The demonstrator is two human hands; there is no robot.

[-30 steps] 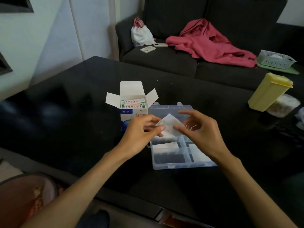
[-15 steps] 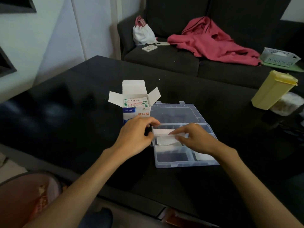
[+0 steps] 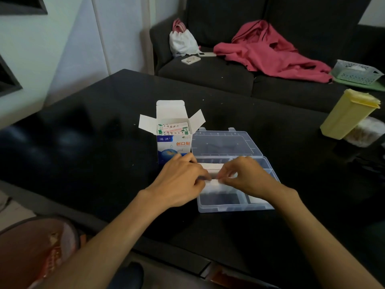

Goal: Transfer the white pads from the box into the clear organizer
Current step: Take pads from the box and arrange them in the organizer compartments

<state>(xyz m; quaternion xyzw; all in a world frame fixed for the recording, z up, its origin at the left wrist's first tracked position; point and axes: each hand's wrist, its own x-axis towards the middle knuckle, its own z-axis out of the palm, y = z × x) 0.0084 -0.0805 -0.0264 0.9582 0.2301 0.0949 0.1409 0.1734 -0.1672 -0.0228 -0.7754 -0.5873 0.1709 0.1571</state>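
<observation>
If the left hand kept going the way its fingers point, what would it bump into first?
Probably the right hand. The left hand points rightward across the white pad both hands pinch over the organizer; depth is unclear.

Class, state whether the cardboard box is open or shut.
Open: the box's top flaps stand spread and printed packets show inside.

Your bare forearms reach forward and converge, backs of the hands up. Your left hand (image 3: 183,180) and right hand (image 3: 248,176) nearly meet, fingers curled down, each grip pinching at the fingertips.
</observation>
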